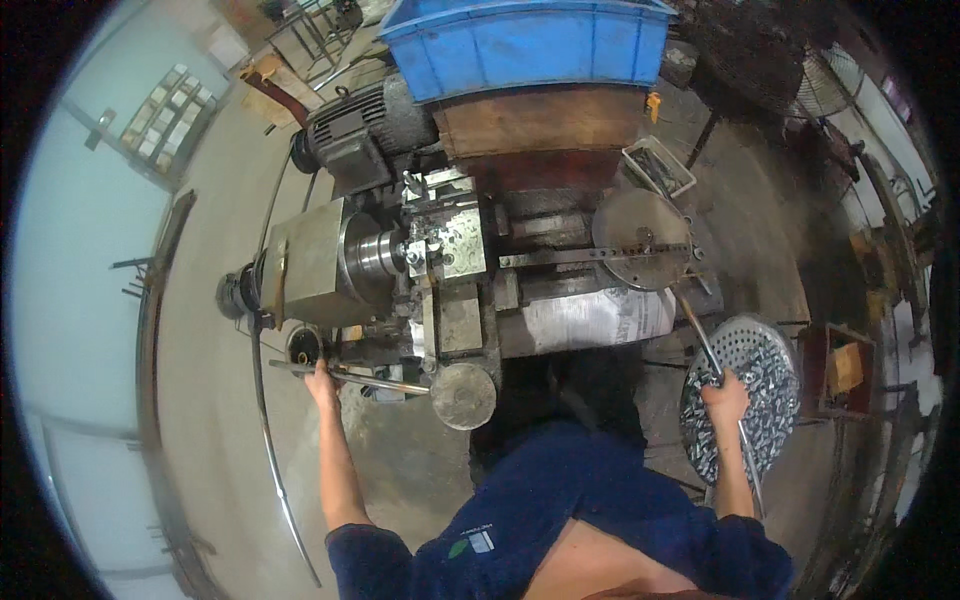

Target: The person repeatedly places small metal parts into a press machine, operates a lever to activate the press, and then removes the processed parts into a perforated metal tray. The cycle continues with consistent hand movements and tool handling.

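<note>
My left hand (321,386) is closed round a metal lever (385,382) that runs out from a round disc (463,396) at the front of a lathe-like machine. On the right, my right hand (726,398) grips a long lever (697,328), which slants down from beside a larger round plate (630,225). Between them lies the machine's tool slide (463,245), with shiny metal blocks and bolts. The spindle (378,254) faces it from the left, out of a boxy metal housing (307,258). Whether a workpiece sits in the spindle is too small to tell.
Beneath my right forearm stands a round perforated basket (735,345) heaped with small metal parts. A blue crate (530,48) rests on a wooden box (545,125) behind the machine. An electric motor (350,135) stands at back left, and a long thin rod (283,495) slopes down at left.
</note>
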{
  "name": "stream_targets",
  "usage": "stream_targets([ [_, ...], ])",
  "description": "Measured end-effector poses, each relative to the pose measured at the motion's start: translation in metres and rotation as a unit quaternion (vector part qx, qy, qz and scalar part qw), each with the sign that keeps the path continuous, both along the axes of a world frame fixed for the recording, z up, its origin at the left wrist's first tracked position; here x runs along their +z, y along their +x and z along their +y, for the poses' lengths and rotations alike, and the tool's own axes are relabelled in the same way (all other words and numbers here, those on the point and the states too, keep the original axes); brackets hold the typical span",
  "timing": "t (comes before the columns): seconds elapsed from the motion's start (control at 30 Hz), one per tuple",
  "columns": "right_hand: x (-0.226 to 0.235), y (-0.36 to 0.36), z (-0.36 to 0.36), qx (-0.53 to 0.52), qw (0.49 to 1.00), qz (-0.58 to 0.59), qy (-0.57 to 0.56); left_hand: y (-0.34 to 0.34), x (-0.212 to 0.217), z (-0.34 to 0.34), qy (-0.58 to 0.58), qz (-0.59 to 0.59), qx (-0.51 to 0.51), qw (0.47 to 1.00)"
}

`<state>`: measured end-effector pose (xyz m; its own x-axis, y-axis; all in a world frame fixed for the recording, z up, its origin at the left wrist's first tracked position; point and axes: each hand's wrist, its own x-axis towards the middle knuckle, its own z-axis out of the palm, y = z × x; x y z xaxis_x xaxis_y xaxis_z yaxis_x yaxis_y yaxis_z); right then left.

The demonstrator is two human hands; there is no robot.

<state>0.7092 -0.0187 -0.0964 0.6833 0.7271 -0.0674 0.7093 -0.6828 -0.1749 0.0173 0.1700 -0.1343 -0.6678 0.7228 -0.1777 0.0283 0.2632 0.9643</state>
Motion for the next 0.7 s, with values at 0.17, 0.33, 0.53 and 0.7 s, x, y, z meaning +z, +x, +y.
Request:
stream_targets([
  [0.17,-0.008,0.022,0.005,0.037,0.997,-0.07,-0.005,0.016,0.028,-0.003,-0.068,0.04,-0.024,0.997],
  [0.33,-0.021,0.137,0.068,0.088,0.98,-0.18,-0.013,0.019,0.035,-0.005,-0.072,0.037,-0.037,0.996],
  [0.53,-0.013,0.143,0.171,0.02,0.971,-0.238,0.001,0.024,0.043,-0.012,-0.063,-0.006,-0.083,0.995],
  [0.7,-0.01,0.037,0.146,0.156,0.956,-0.121,0.218,-0.019,-0.005,-0.047,0.006,-0.124,-0.022,0.992],
])
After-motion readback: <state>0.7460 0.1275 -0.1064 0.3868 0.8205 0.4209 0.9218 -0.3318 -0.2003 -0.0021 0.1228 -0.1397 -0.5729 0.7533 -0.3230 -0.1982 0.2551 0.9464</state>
